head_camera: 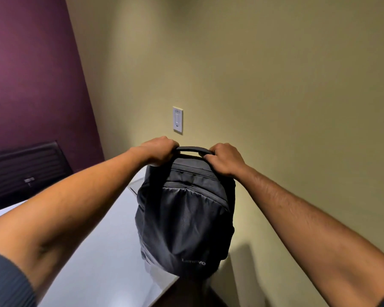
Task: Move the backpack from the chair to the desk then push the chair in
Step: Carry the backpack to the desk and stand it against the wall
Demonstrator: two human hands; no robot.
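Far left there's a dark monitor with a ribbed back (24,171) sitting against the purple wall (27,74); it's parked at the back of the smooth white table (102,240), which runs diagonally under my arms. My left hand (155,150) has its fingers (172,145) curled tight around the left end of the padded black carry handle (191,150); my right hand (225,159) is doing the same on the other end, so both are clamped shut on that handle. The soft dark grey fabric backpack (184,218) hangs upright from it, logo near the bottom; its base looks to be right over the near corner of the table, but honestly I can't tell if it's touching down or just above it. Behind it there's a white wall plate (177,119) on the beige wall (275,85).

So I'd call this the tail end of step one, bag at the table but not let go; next move as I see it: slide it further in from that corner so it doesn't tip off the edge, ease the weight down, open both hands; then find the chair, which isn't in view at all, and push it in.
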